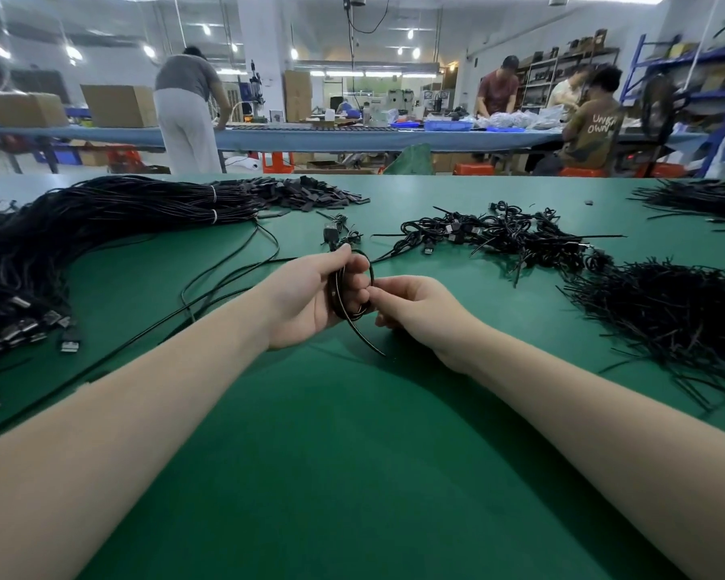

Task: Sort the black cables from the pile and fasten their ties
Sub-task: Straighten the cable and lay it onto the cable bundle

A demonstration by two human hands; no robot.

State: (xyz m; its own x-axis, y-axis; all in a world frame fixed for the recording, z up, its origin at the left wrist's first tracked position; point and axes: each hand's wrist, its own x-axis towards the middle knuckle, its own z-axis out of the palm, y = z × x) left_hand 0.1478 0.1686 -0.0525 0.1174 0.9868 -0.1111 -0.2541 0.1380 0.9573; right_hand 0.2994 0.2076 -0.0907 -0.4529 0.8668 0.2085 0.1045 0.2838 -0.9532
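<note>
My left hand (310, 295) grips a coiled black cable (339, 299) above the middle of the green table (352, 454). Its USB plug sticks up past my fingers. My right hand (415, 311) pinches the coil at its right side, where a thin black tie (367, 341) hangs down to the mat. A big pile of loose black cables (80, 232) lies at the left, with one long strand (227, 270) running toward my left hand. Coiled, tied cables (503, 236) lie in a heap behind my hands.
A heap of loose black ties (670, 311) lies at the right, with more black strands (699, 203) at the far right corner. Small black pieces (310, 194) sit at the back. Beyond the table, several people work at a long blue bench (352, 138).
</note>
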